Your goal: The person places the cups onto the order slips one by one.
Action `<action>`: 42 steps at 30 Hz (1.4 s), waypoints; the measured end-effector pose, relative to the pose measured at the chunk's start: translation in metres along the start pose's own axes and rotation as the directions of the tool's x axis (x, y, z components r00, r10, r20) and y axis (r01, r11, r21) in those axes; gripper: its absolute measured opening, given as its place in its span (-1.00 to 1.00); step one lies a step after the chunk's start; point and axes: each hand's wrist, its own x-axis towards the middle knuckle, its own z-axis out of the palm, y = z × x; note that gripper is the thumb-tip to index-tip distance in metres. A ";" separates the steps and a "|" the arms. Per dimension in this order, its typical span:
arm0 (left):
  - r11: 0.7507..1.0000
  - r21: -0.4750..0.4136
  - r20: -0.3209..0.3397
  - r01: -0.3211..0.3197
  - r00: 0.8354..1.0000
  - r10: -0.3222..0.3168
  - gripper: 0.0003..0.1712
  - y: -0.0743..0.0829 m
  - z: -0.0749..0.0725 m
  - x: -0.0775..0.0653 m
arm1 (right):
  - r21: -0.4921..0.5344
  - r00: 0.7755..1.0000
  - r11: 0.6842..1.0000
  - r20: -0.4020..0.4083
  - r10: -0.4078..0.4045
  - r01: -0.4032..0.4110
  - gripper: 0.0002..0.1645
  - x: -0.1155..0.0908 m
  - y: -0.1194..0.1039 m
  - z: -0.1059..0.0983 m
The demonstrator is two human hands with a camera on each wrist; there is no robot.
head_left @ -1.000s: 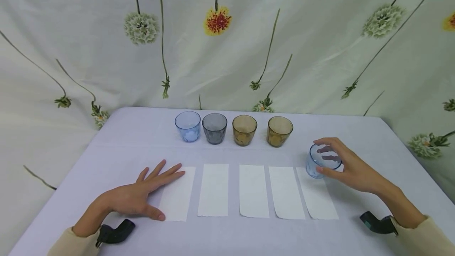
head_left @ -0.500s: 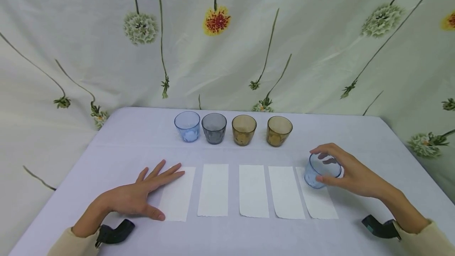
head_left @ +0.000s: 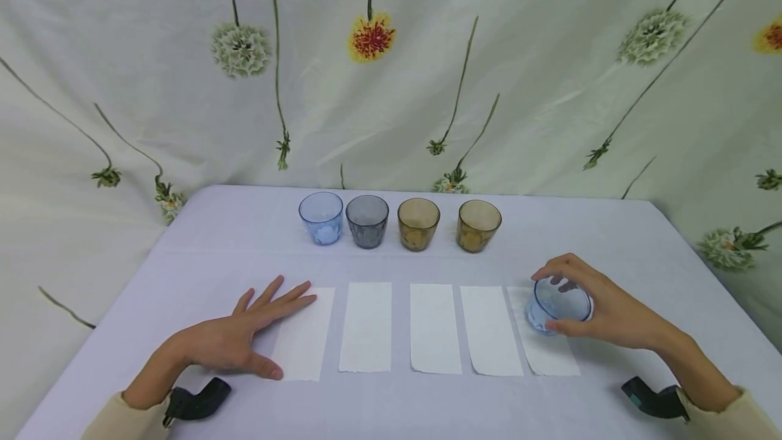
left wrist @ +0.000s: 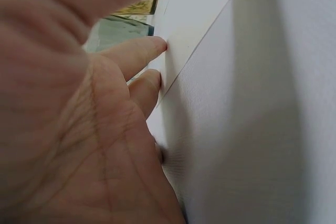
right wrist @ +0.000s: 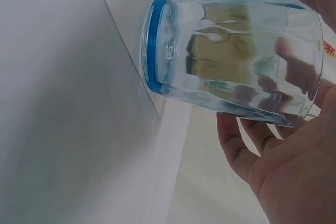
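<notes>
My right hand [head_left: 601,307] grips a clear blue glass [head_left: 559,304] around its upper part, thumb on the near side and fingers on the far side. The glass stands upright over the upper part of the rightmost white paper strip [head_left: 552,357]. In the right wrist view the base of this blue glass [right wrist: 155,45] is right at the paper. My left hand [head_left: 235,338] lies with fingers spread, fingertips and thumb touching the leftmost paper strip [head_left: 305,338]. The left wrist view shows the fingertips [left wrist: 157,45] on that paper's edge.
At the back of the table stand another blue glass [head_left: 321,219], a grey glass [head_left: 367,223] and two amber glasses [head_left: 418,226]. More paper strips [head_left: 365,328] lie in a row between the hands. A flower-print cloth [head_left: 391,100] hangs behind the table.
My right hand has brought the blue glass nearer to me and lower over the rightmost paper strip. The left hand and the back glasses stay where they were.
</notes>
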 end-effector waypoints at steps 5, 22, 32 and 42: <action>1.000 0.006 0.000 -0.007 1.000 0.007 0.18 0.000 0.000 0.000 | 0.007 1.000 1.000 -0.005 -0.003 0.003 -0.28 -0.003 -0.001 0.001; 0.999 0.002 -0.007 -0.034 0.999 0.034 0.17 -0.002 0.002 -0.002 | 0.031 1.000 0.999 0.012 -0.012 0.012 -0.30 -0.004 -0.001 0.005; 1.000 -0.005 -0.013 -0.028 1.000 0.028 0.18 -0.001 0.002 -0.002 | 0.032 1.000 0.999 0.026 0.012 -0.012 -0.30 -0.003 -0.003 0.006; 0.999 0.005 -0.023 -0.039 0.999 0.039 0.17 -0.002 0.001 -0.002 | 0.032 0.999 0.999 0.028 -0.022 0.022 -0.30 -0.003 -0.005 0.001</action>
